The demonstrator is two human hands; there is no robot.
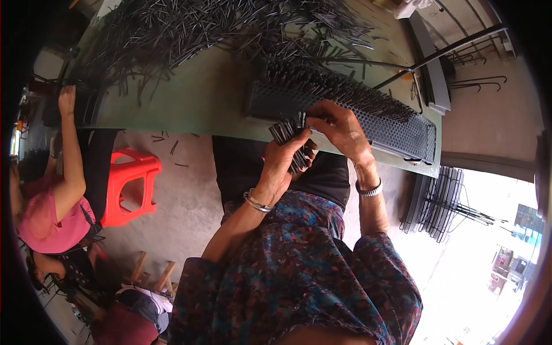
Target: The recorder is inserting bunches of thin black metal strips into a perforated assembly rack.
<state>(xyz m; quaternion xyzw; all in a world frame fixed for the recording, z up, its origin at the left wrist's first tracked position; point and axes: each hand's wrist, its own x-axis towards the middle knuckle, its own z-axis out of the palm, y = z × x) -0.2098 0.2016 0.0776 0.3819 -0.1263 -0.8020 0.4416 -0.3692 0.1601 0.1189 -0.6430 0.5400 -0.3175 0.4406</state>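
- My left hand (282, 164) grips a bundle of thin dark rods (290, 141) at the table's near edge; I keep it fanned.
- My right hand (339, 126) pinches one rod at 1 o'clock of the bundle; I should push it upright into the perforated black rack (397, 129).
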